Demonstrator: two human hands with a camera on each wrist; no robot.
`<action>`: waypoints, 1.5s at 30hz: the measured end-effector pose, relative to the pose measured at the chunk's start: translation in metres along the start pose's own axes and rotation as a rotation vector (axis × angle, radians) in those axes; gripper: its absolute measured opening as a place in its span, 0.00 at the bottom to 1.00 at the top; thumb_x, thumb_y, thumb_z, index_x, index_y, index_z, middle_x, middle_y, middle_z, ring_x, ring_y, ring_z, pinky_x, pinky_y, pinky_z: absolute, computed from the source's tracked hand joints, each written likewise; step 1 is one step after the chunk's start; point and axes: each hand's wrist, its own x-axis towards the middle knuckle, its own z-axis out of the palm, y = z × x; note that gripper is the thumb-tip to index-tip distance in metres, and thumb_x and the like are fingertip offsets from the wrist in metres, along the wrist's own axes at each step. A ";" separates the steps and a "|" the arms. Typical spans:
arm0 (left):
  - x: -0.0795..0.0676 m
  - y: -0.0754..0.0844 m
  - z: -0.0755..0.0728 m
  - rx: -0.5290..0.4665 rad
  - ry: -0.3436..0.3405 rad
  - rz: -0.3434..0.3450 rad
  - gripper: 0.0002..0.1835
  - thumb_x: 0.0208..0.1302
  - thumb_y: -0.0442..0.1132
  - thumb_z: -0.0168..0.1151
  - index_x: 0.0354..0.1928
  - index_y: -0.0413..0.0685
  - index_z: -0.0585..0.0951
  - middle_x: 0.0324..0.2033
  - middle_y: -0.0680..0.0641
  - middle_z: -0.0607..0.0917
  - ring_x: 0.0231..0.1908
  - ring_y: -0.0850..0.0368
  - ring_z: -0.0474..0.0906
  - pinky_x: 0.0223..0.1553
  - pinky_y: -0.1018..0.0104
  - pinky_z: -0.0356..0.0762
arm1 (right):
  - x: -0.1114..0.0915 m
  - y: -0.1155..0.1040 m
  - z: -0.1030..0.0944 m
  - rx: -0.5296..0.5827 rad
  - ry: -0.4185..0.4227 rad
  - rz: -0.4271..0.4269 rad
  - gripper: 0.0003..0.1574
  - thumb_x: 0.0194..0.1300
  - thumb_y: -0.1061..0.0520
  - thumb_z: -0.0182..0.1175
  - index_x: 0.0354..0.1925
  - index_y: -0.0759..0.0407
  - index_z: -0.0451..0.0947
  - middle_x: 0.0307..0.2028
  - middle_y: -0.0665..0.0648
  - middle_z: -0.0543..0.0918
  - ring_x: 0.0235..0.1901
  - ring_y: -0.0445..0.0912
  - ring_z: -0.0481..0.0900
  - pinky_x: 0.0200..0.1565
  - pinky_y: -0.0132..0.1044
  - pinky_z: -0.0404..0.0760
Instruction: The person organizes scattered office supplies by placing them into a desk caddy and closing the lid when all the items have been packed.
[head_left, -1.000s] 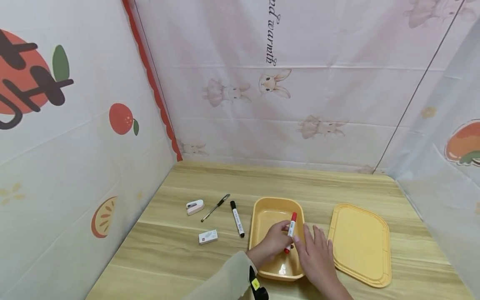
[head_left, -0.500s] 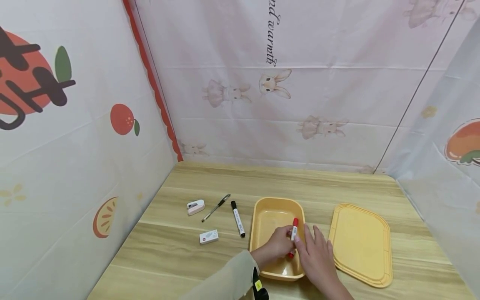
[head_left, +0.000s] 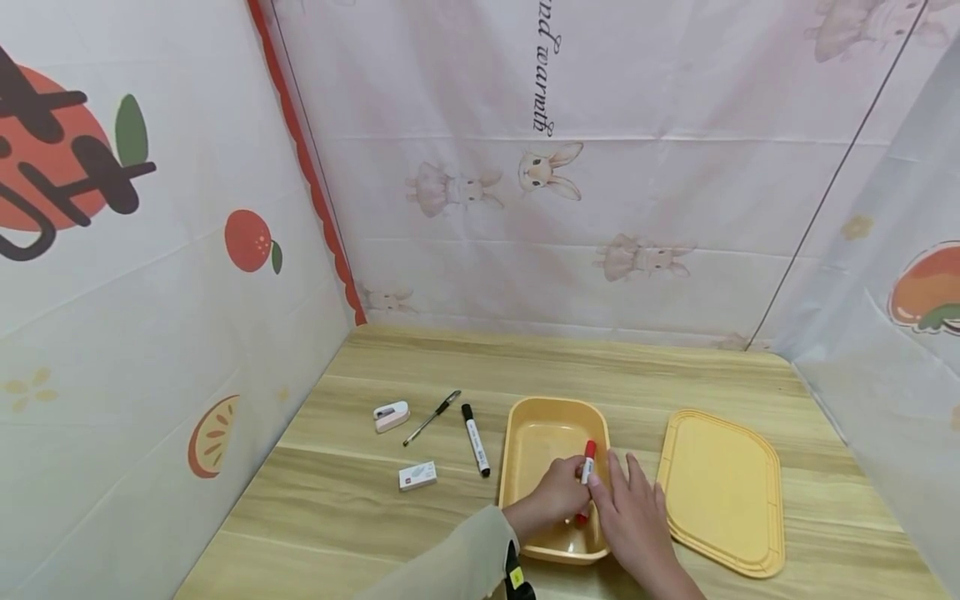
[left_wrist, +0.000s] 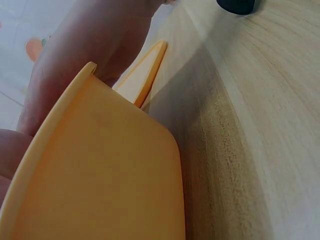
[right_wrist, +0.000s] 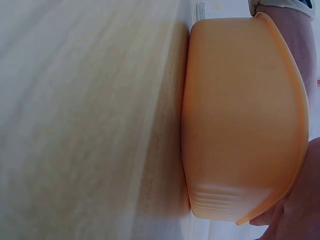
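In the head view, my left hand (head_left: 557,492) reaches into a yellow plastic box (head_left: 557,402) and grips a red-capped marker (head_left: 589,468) with a white barrel. The marker lies lengthwise near the box's right wall, its middle partly hidden by my hands. My right hand (head_left: 637,521) rests on the right rim, fingers straight outside it and thumb over the inside, close to the marker. The left wrist view shows the box's outer wall (left_wrist: 110,165) with hands behind its rim. The right wrist view shows another outer wall (right_wrist: 240,110) and part of my right hand (right_wrist: 302,195).
A yellow lid (head_left: 722,492) lies flat right of the box. To its left are a black-capped marker (head_left: 476,440), a black pen (head_left: 432,418), a small white-and-pink stapler (head_left: 392,416) and a small white box (head_left: 417,476). Printed cloth walls border the wooden table (head_left: 330,533).
My left hand has moved the red marker lower and slightly right inside the box, toward its right wall. My right hand has stayed on the rim.
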 end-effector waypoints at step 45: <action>-0.012 0.034 -0.040 0.233 0.198 0.105 0.29 0.70 0.44 0.61 0.71 0.48 0.70 0.61 0.44 0.74 0.46 0.58 0.77 0.37 0.69 0.79 | 0.000 -0.001 -0.002 0.003 0.016 -0.024 0.45 0.80 0.34 0.33 0.79 0.60 0.50 0.77 0.73 0.48 0.74 0.72 0.49 0.71 0.72 0.37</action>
